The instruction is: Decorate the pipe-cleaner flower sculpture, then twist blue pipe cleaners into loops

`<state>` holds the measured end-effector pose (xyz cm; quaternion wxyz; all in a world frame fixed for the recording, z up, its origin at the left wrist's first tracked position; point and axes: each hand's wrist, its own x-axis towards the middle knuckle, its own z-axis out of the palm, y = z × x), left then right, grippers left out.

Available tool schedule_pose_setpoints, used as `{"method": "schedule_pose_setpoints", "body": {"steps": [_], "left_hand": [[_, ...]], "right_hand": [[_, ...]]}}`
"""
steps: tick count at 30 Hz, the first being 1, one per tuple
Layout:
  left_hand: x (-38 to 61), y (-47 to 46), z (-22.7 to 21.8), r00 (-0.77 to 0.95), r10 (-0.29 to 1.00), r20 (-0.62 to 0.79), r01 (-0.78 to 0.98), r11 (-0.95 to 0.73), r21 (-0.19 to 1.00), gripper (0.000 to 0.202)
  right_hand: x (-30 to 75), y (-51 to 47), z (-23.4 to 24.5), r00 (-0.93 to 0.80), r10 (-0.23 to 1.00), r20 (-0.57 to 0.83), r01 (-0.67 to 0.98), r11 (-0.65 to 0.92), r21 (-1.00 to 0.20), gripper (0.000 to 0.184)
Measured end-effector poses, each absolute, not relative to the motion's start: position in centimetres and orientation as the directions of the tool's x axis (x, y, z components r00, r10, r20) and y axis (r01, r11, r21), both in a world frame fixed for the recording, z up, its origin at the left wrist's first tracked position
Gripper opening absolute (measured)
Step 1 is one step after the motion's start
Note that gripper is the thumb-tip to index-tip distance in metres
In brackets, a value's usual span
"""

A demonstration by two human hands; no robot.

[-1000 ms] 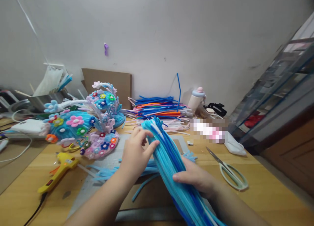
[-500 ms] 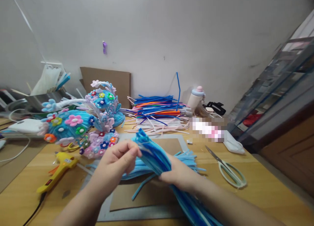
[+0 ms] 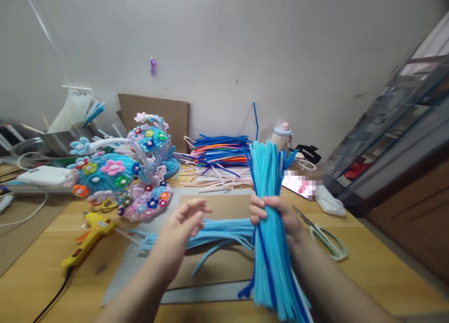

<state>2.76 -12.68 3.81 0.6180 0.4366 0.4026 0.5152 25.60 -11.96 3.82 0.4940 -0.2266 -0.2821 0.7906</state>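
Note:
My right hand (image 3: 275, 215) is wrapped round the middle of a thick bundle of blue pipe cleaners (image 3: 268, 173), light and dark blue, held upright above the board. My left hand (image 3: 184, 225) hangs to the left of it with fingers curved apart and nothing seen between them. Below and behind both hands, loose light-blue pipe cleaners (image 3: 224, 227) lie across a sheet of brown cardboard (image 3: 210, 276) on a pale grey mat (image 3: 122, 276). The bundle hides the right end of that loose pile.
At left lies a yellow glue gun (image 3: 86, 241) before fuzzy flower-covered ornaments (image 3: 105, 173). Several coloured pipe cleaners (image 3: 220, 150) are heaped by the wall. Scissors (image 3: 324, 239) lie at right, near a phone (image 3: 298, 185) and a white-and-blue bottle (image 3: 280, 133).
The bundle has swung from a slant to upright and moved right in my right hand. My left hand has come away from the bundle's upper end and its fingers have loosened.

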Motion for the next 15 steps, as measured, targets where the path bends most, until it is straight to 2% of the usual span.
{"method": "schedule_pose_setpoints", "body": {"steps": [3, 5, 7, 9, 12, 15], "left_hand": [[5.8, -14.4, 3.9, 0.321, 0.938, 0.132, -0.145, -0.089, 0.985, 0.013], [6.9, -15.3, 4.1, 0.435, 0.866, 0.247, -0.066, -0.243, 0.968, 0.015], [7.2, -16.0, 4.2, 0.511, 0.81, 0.29, 0.071, -0.375, 0.924, 0.019], [7.1, -16.3, 4.1, 0.54, 0.797, 0.271, 0.252, -0.46, 0.851, 0.023], [6.6, -16.3, 3.9, 0.563, 0.79, 0.244, 0.468, -0.548, 0.693, 0.015], [6.1, -16.5, 3.9, 0.683, 0.653, 0.329, 0.435, -0.724, 0.535, 0.019]], "right_hand": [[24.6, -9.9, 4.4, -0.315, 0.945, -0.085, -0.761, -0.305, -0.573, 0.011], [23.9, -9.4, 4.5, -0.264, 0.958, -0.111, -0.777, -0.279, -0.564, 0.011], [23.1, -9.5, 4.3, -0.252, 0.954, -0.165, -0.748, -0.3, -0.592, 0.006], [22.5, -9.8, 4.2, -0.222, 0.944, -0.244, -0.703, -0.328, -0.631, 0.005], [21.8, -9.8, 4.1, -0.068, 0.938, -0.339, -0.673, -0.294, -0.679, 0.007], [22.1, -9.0, 4.0, 0.07, 0.926, -0.37, -0.698, -0.219, -0.681, 0.007]]}}
